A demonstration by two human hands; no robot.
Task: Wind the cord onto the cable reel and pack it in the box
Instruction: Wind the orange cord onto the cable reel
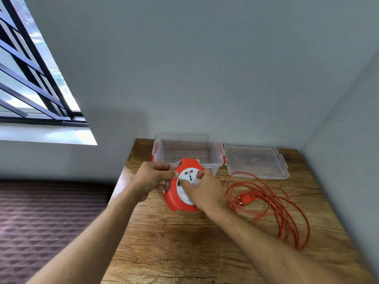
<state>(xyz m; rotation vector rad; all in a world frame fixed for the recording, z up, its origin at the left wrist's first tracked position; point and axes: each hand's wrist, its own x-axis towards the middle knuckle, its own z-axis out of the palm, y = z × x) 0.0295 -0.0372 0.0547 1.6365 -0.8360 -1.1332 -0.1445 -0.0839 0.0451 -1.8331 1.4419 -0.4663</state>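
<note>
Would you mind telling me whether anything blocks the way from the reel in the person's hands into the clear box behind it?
Nothing visible does. The box stands open just behind the cable reel, and its lid lies flat on the table to its right. The loose cord lies off to the right.

single view only, worn on the head, looking forward and down at a wooden table [184, 242] from above its near edge. close in, with both forearms reaching out from the bottom of frame over the table. wide-angle, so bending the wall behind the table and taking in a barred window [34, 78] up and to the left of the table.
</note>
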